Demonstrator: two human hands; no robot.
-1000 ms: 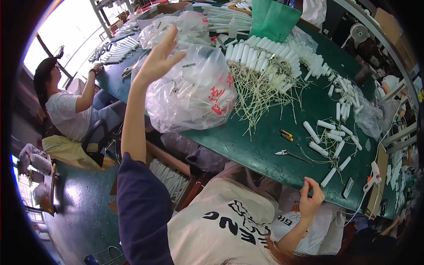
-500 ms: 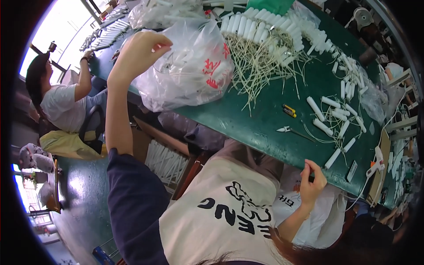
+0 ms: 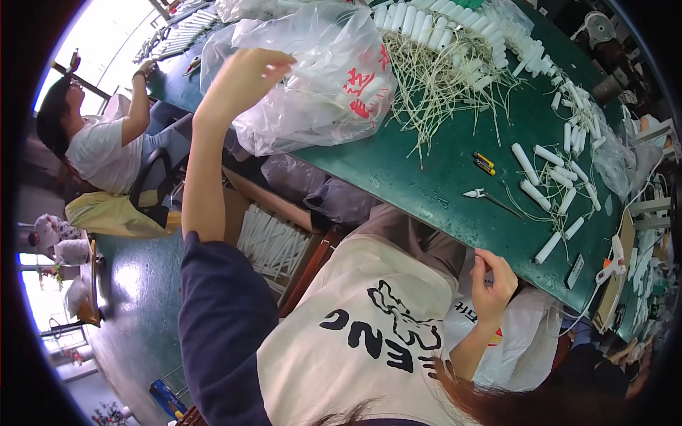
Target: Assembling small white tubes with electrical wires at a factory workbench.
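My left hand point(image 3: 245, 79) is raised over a clear plastic bag point(image 3: 312, 117) with red markings. Its fingers are bent together in a pinch, and what they hold, if anything, does not show. Thin pale wires lie in or on the bag below the fingertips. Near the table's front edge, my right hand point(image 3: 495, 287) has thumb and forefinger brought together; anything between them is too small to make out. On the green table point(image 3: 398, 192) beyond it lie two yellow-and-black batteries point(image 3: 484, 163) and a small white-tipped tool or lead point(image 3: 477, 193).
White tubes with long wires point(image 3: 440, 85) are heaped at the back. Loose white tubes point(image 3: 534, 194) lie at the right, near a white power strip point(image 3: 611, 270). Below the table stands a carton of white sticks point(image 3: 273, 238). Another person point(image 3: 106, 145) sits at the far left.
The view has shifted a little, so the table and its contents sit farther right and slightly higher. My left hand stays over the bag; my right hand stays pinched near the table edge.
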